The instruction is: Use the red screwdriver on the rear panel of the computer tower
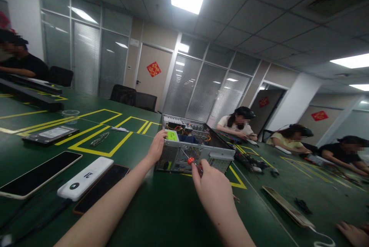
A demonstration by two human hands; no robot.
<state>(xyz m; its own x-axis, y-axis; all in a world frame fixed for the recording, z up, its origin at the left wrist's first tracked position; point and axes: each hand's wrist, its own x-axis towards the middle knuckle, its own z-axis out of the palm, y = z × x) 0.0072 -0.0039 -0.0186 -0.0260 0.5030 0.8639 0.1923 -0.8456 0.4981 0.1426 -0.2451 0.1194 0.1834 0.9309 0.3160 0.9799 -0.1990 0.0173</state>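
An opened computer case point(210, 154) stands on the green table, its perforated metal side facing me and its wires showing at the top. My right hand point(211, 181) is wrapped round a screwdriver point(191, 161) with a red and dark handle, whose thin shaft points up and left to the metal panel. My left hand point(157, 146) rests at the case's left edge, fingers at a yellow-green label point(172, 136). Whether those fingers grip the label's part or only the case edge is hard to tell, as the fingertips are partly hidden.
At left lie a hard drive point(50, 134), two dark phones point(40, 172) and a white power bank point(85, 177). Right of the case are black parts point(252, 162) and a charging phone point(286, 204). Several people sit around; another person's hand point(353, 235) shows at lower right.
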